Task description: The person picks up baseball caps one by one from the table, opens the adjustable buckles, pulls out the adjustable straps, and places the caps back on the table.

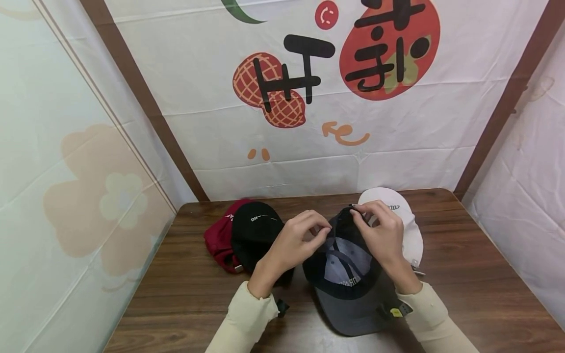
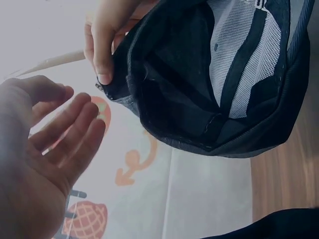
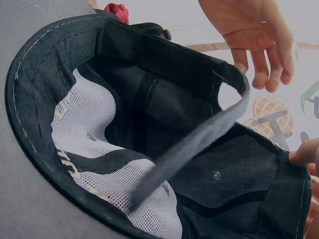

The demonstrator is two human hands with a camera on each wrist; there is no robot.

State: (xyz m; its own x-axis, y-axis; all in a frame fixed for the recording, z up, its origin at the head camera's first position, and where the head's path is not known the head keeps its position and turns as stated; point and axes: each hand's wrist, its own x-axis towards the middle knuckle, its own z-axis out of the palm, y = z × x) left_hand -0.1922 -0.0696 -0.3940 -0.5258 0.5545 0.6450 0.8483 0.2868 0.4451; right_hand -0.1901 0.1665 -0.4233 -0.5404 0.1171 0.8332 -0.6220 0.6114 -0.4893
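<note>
A dark grey baseball cap is held tilted above the table, its inside facing up and its brim toward the person. White mesh lining shows inside the crown. My right hand pinches the back edge of the cap between thumb and fingers. The cap's back strap hangs loose across the opening, over the lining. Close to the other side of the back edge is my left hand. Its fingers are loosely bent, with nothing between them and the thumb.
Left of the grey cap, a black cap overlaps a dark red cap on the wooden table. A white cap lies behind the right hand. A printed cloth wall stands at the table's back edge.
</note>
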